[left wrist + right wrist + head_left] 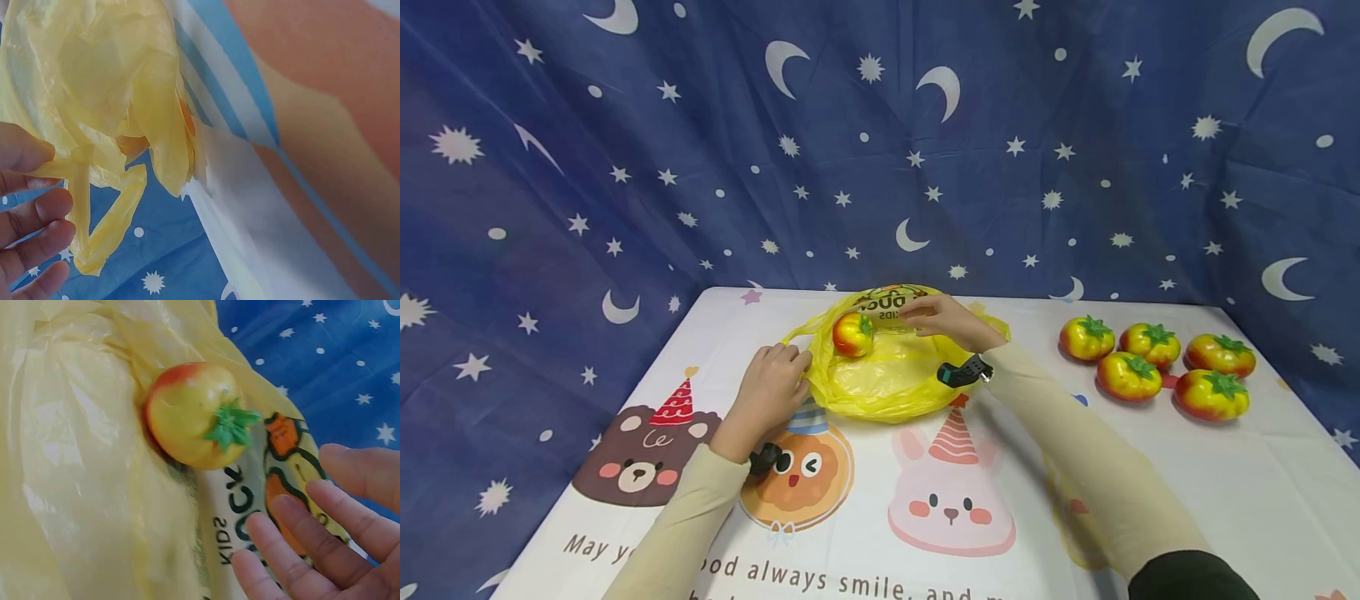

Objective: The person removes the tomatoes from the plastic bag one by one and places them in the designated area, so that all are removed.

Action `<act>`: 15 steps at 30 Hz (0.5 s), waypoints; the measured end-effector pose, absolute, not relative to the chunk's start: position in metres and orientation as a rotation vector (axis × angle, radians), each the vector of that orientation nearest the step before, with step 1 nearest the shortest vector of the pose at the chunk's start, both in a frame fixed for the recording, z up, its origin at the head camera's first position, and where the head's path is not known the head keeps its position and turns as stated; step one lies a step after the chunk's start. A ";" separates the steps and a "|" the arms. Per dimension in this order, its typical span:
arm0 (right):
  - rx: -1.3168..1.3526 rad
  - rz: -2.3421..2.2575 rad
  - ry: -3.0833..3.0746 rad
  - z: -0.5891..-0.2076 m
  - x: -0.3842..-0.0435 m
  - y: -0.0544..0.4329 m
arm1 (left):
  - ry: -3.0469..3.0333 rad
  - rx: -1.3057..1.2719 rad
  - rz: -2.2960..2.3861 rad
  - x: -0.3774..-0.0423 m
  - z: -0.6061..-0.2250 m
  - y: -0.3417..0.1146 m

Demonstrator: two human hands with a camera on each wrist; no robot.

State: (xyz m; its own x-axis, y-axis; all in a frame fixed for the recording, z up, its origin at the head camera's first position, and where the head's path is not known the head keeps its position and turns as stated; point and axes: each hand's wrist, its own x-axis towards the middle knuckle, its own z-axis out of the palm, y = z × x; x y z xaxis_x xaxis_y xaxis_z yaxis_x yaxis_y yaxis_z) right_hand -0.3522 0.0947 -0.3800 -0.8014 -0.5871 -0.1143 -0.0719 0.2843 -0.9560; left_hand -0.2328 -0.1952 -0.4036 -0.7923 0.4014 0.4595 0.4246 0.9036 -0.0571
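Note:
A yellow plastic bag (887, 400) lies spread with its mouth open near the back of the table. Inside, towards its left side, sits a glossy red-and-yellow toy tomato (853, 335) with a green leafy top; the right wrist view shows this tomato (199, 415) against the printed plastic. My left hand (772, 383) is at the bag's left edge, where thumb and forefinger pinch a handle strap (78, 172). Over the bag's right side, my right hand (951, 322) has its fingers extended and apart, holding nothing, a little to the right of the tomato.
Several more tomatoes (1129, 377) stand grouped on the right of the table. A white cloth (865, 467) with cartoon animals and lettering covers the tabletop. Behind it hangs a blue curtain (820, 217) with moons and stars.

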 end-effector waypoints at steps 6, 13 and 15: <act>-0.550 -1.576 2.129 -0.392 -0.354 0.076 | -2.588 -0.596 -0.070 -0.232 -0.403 -0.195; -0.460 -1.607 2.145 -0.404 -0.351 0.057 | -2.593 -0.594 -0.073 -0.232 -0.402 -0.194; -0.463 -1.610 2.133 -0.407 -0.350 0.053 | -2.596 -0.593 -0.071 -0.231 -0.402 -0.194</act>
State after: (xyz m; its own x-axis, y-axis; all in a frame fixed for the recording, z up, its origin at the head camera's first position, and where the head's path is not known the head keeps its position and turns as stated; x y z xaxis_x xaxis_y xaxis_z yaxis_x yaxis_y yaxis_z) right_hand -0.3500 0.0535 -0.4068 -0.8534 -0.5036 -0.1342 -0.0090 0.2717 -0.9623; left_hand -0.2315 -0.1941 -0.4021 -0.7944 0.3972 0.4595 0.4216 0.9052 -0.0534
